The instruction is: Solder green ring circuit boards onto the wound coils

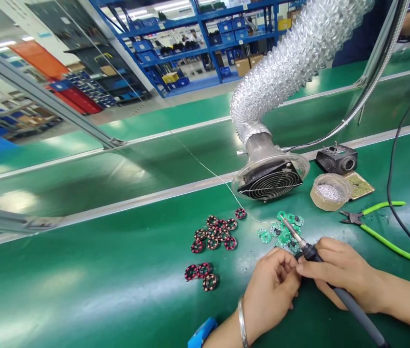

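Observation:
A soldering iron (311, 252) with a dark handle slants through my right hand (346, 270), its metal tip pointing up and left over a pile of small green ring-shaped circuit boards (284, 237). The fingers of my left hand (272, 285) are closed in a pinch, touching the right fingertips. Something small and dark shows between the two hands, mostly hidden by the fingers. Left of the hands, several ring-shaped wound coils (212, 232), red or copper in colour, lie in a cluster. A smaller group of coils (210, 282) sits nearer to me.
A fume extractor (273, 181) on a silver duct (280, 72) hangs above the boards. Green-handled cutters (386, 237), a tub of metal bits (330, 192), a sponge tray (360, 186) and a black iron holder (337, 158) are at right. Thin solder wire (205, 166) stretches from the back.

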{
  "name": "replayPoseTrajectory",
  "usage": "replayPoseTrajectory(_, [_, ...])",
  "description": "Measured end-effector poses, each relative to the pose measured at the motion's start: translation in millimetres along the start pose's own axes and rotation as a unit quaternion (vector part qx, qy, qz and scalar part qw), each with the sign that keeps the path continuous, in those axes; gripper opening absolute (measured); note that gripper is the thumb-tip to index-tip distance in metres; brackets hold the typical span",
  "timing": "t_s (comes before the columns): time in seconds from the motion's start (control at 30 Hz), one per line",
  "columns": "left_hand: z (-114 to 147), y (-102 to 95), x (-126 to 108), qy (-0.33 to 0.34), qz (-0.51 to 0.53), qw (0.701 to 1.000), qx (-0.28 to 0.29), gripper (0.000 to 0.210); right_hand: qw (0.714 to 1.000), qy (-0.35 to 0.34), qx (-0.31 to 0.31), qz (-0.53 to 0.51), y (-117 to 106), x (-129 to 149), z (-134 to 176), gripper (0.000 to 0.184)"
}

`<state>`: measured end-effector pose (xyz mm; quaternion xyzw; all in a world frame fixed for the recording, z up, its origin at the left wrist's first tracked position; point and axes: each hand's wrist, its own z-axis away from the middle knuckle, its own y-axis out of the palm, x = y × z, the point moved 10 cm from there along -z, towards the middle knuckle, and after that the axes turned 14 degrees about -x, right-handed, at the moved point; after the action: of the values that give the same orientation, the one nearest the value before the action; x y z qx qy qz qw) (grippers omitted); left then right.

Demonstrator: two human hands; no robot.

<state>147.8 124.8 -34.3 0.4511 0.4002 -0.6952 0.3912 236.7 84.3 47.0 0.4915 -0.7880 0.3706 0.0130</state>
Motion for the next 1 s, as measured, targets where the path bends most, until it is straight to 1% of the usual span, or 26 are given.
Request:
replayPoseTrajectory(0.13, [1,0.0,5,-0.023,0.018,1.0,0.008,0.008,1.0,-0.009,0.001,-0.001,1,4,-1,0.037])
replayPoseTrajectory(0.23, [-1,-0.3,7,-0.039,0.022,0.999,0.008,0.006,1.0,0.002,-0.005,-0.021,-1,4,-4,0.038])
replayPoseTrajectory(0.3, [-1,-0.1,8,-0.05,0.025,0.998,0.01,0.005,0.998,0.026,-0.028,-0.04,-8,2,-8,0.042])
replayPoseTrajectory(0.43, [-2,-0.1,10,-0.069,0.031,0.997,0.01,0.006,0.99,0.1,-0.081,-0.054,-34,-7,-15,0.05])
replayPoseTrajectory(0.5, [-2,-0.8,11,-0.075,0.032,0.997,0.006,0.005,0.988,0.124,-0.082,-0.047,-45,-7,-16,0.048])
replayPoseTrajectory(0.6, [-1,-1.8,11,-0.074,0.026,0.997,0.0,0.005,0.985,0.156,-0.066,-0.03,-52,-3,-13,0.039])
replayPoseTrajectory(0.67, [-1,-2.3,11,-0.071,0.022,0.997,-0.003,0.005,0.979,0.181,-0.092,-0.006,-58,-1,-11,0.031])
replayPoseTrajectory(0.73, [-1,-3.0,12,-0.072,0.016,0.997,-0.007,0.006,0.969,0.201,-0.142,0.018,-64,2,-9,0.024])
replayPoseTrajectory(0.8, [-1,-3.8,13,-0.073,0.01,0.997,-0.012,0.008,0.962,0.209,-0.176,0.029,-64,5,-8,0.021])
replayPoseTrajectory(0.83, [-1,-3.9,14,-0.073,0.008,0.997,-0.014,0.008,0.96,0.21,-0.183,0.029,-63,6,-8,0.022])
replayPoseTrajectory(1.0, [-1,-4.0,13,-0.064,0.001,0.998,-0.018,0.008,0.964,0.199,-0.175,0.016,-56,6,-12,0.022])
